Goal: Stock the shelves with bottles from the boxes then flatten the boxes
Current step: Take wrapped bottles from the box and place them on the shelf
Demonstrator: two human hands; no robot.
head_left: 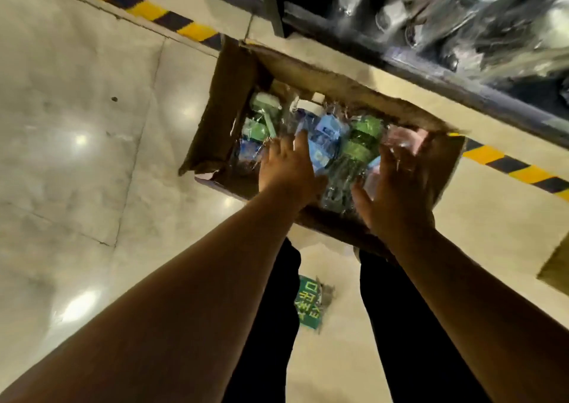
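Observation:
An open cardboard box (221, 116) stands on the floor in front of me, its flaps up. Inside lie several clear plastic bottles, among them a green-labelled bottle (358, 147), a blue-labelled bottle (323, 137) and a pink-tinted bottle (400, 139). My left hand (286, 168) reaches into the box with fingers spread over the blue-labelled bottle. My right hand (397, 193) reaches in on the right side, fingers spread over the pink-tinted bottle. Motion blur hides whether either hand grips anything. The dark shelf (431, 73) with blurred bottles on it runs just behind the box.
A yellow-and-black hazard stripe (147, 11) runs along the floor in front of the shelf. A green floor sticker (309, 301) lies between my dark-trousered legs. Pale glossy floor spreads to the left. Another cardboard edge (554, 267) shows at the right border.

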